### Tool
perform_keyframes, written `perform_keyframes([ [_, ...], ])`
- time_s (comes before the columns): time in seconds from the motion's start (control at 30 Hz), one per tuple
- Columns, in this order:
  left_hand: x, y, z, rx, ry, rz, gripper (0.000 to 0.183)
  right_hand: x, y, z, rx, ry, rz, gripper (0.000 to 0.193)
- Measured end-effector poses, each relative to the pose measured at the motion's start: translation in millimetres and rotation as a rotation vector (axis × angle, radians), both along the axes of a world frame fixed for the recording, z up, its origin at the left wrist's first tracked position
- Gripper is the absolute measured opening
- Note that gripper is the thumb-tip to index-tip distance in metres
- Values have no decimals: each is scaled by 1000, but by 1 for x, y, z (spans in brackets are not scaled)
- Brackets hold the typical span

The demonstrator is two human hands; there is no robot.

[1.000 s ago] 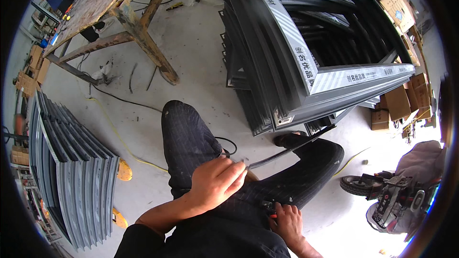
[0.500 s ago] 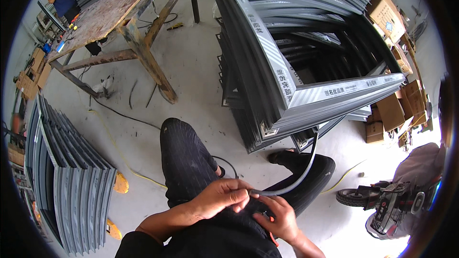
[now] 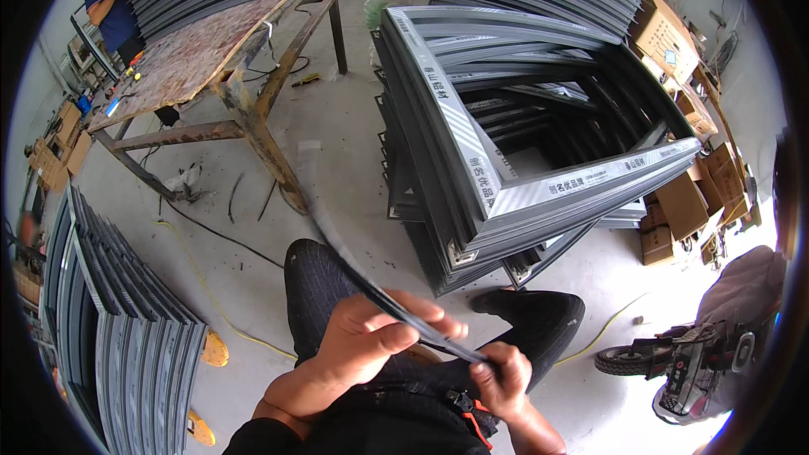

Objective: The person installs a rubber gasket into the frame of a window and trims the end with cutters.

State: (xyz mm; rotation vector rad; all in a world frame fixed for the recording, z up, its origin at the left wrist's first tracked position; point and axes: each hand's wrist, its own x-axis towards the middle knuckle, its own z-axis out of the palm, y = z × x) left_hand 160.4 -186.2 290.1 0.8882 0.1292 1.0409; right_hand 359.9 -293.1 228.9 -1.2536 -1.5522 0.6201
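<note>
A long grey and black flexible rubber strip (image 3: 337, 246) arcs up over my lap, its far end blurred near the table leg. Its near end is gripped by my right hand (image 3: 504, 377), with the fingers closed around it. My left hand (image 3: 371, 339) has its fingers stretched out, slightly blurred; the strip runs across them, and the thumb stands apart from it. At my waist, below the right hand, rests a hand tool (image 3: 476, 417) with orange-red handles, partly hidden.
A stack of grey window frames (image 3: 472, 227) stands ahead on the right. A worn table (image 3: 190, 76) is at the far left, a person (image 3: 114, 13) behind it. More frames (image 3: 139, 371) lean at left. Cardboard boxes (image 3: 674, 211) and a small wheeled vehicle (image 3: 683, 366) are at right.
The strip has swung from the right side, by the frame stack, to the left. My right hand has closed on its end; the left hand has let go and spread its fingers.
</note>
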Motion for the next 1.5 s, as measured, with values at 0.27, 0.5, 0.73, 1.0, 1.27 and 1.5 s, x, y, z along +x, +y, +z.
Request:
perform_keyframes([
  [0.27, 38, 69, -31, 215, 623, 432, 16, 7, 30, 10, -152, -201, -222, 39],
  [0.5, 37, 80, -34, 324, 828, 356, 18, 6, 23, -10, -69, -9, -115, 18],
  [0.73, 36, 85, -22, 323, 895, 331, 18, 12, 22, -3, -374, 316, 112, 23],
  [1.0, 37, 90, -25, 378, 837, 331, 27, 16, 24, 0, -516, 436, 225, 27],
  [1.27, 41, 85, -22, 160, 836, 278, 39, 17, 24, -8, -484, 420, 188, 27],
  [1.5, 37, 87, -32, -6, 771, 181, 24, 19, 23, -4, -428, 395, 53, 26],
])
